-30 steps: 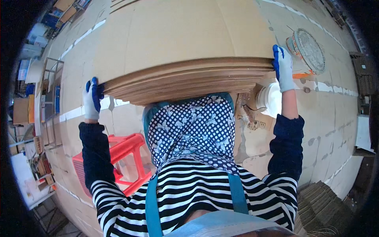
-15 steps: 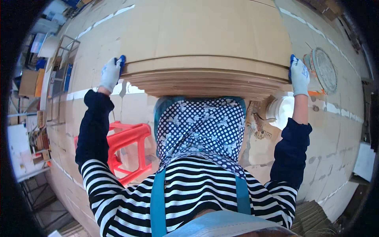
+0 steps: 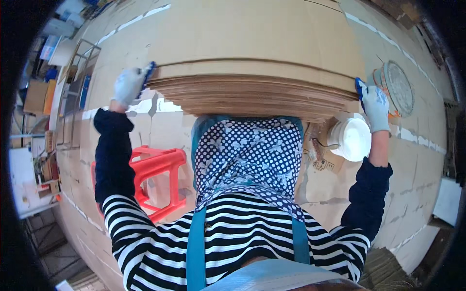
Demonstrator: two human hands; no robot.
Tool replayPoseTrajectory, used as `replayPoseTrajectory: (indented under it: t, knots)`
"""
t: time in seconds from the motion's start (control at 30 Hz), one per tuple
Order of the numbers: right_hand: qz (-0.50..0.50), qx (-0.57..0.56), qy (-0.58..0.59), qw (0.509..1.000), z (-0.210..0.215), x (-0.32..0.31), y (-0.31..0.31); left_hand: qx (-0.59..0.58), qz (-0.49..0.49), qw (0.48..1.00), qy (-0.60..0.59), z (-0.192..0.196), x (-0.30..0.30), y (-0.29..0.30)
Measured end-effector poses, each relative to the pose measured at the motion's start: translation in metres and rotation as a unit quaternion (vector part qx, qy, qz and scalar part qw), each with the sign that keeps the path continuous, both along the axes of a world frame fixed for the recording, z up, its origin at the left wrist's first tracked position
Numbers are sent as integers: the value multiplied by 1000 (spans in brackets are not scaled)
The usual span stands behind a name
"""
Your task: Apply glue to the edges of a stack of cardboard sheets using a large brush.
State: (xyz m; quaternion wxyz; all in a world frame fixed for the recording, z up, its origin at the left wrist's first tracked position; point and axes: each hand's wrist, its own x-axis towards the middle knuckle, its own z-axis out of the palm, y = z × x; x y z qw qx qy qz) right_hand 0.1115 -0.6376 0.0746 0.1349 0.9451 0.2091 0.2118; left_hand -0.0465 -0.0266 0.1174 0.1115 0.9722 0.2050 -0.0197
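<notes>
A thick stack of brown cardboard sheets (image 3: 257, 39) lies in front of me, its layered near edges close to my apron. My left hand (image 3: 128, 86), in a white glove with a blue palm, is at the stack's left near corner. Its fingers are stretched out, slightly smeared, with the blue side toward the cardboard. At the right near corner, my right hand (image 3: 375, 103) wears a matching glove. Its fingers are extended against the sheet edges, and they are not wrapped round a sheet.
A red plastic stool (image 3: 158, 177) stands at left below the stack. At right are a white bucket (image 3: 353, 139) and a round lidded tub (image 3: 399, 88). A metal frame rack (image 3: 73, 97) stands at far left. More stacked cardboard (image 3: 388, 269) lies at lower right.
My left hand has moved slightly left, away from the top sheet's corner. My right hand has come nearer and outward. The top sheet's near edge now lies farther from me.
</notes>
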Motion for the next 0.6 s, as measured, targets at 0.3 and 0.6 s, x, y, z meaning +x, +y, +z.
replayPoseTrajectory:
  t: [0.3, 0.6]
  knots:
    - [26, 591, 54, 805, -36, 27, 9, -403, 129, 833, -357, -59, 4, -4]
    - [-169, 288, 71, 940, -38, 41, 19, -198, 156, 939, -234, -68, 43, 4]
